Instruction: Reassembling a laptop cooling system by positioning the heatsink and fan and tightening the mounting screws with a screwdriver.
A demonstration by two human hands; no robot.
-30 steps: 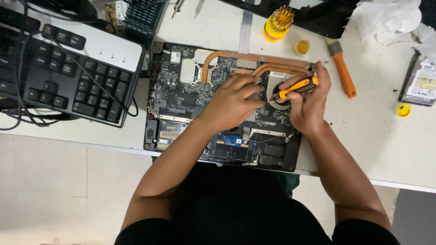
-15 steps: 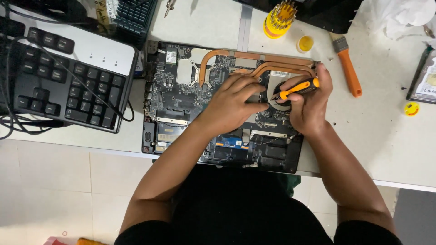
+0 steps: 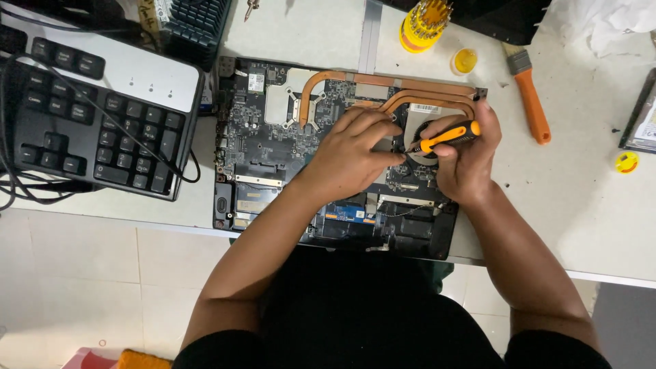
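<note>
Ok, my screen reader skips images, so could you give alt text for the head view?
A right hand holds an orange-handled screwdriver to an opened laptop's board, while the left hand steadies nearby. A keyboard lies left, a brush right.

Orange-and-black screwdriver — copper heat pipes — black keyboard.

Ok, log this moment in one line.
right hand: holds screwdriver | left hand: steadies tip on open laptop | brush: idle
</note>
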